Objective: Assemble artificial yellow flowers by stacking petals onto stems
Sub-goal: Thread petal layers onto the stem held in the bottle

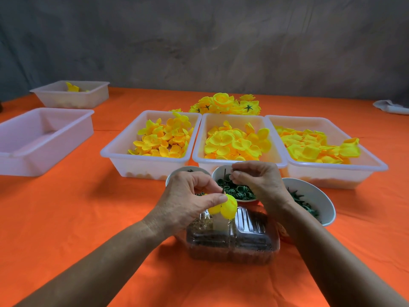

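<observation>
Two hands meet over the clear box [232, 244] at the near edge of the table [88, 207]. The left hand [188, 200] pinches a small yellow petal piece [225, 207] threaded low on a thin dark stem [224, 180], which stands nearly upright. The right hand [256, 180] has thumb and fingers curled at the stem's top; what it pinches there I cannot tell.

Risks, as I judge them: the stem may bend or slip if the left pinch loosens, and the petal could slide off or tear at its hole if pushed askew. Both wrists hover above the bowls [309, 196], so a careless drop could scatter green parts [236, 191].
</observation>
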### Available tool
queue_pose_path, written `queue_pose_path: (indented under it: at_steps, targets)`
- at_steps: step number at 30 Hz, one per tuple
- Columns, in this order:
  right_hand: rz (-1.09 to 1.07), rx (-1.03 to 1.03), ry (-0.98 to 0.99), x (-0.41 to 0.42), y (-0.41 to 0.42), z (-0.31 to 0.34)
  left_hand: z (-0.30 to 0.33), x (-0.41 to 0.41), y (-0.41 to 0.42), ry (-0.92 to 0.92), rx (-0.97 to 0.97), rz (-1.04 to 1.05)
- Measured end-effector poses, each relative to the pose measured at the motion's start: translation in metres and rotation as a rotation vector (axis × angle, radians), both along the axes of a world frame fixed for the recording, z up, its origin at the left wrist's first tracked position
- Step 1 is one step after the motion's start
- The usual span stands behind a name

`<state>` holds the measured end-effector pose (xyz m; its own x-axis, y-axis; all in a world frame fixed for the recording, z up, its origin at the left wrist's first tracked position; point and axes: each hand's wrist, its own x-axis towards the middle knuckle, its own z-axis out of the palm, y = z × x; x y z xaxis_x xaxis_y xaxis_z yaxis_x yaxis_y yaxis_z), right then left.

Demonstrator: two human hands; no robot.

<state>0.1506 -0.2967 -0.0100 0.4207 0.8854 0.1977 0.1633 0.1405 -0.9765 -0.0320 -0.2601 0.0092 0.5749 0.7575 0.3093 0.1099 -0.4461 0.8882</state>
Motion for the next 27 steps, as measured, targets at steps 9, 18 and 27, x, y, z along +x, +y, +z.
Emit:
queue_pose_path:
  at_steps: [9,18,27]
  targets:
    - [0.220,0.058,0.478,-0.011,-0.024,0.016,-0.001,-0.002,-0.001,0.002,-0.018,-0.020]
    - [0.256,0.098,0.380,-0.024,-0.043,0.035,-0.001,-0.003,-0.004,-0.034,-0.041,-0.034]
    - [0.175,0.123,0.310,-0.026,-0.053,0.037,0.003,0.000,-0.009,-0.216,-0.018,0.028]
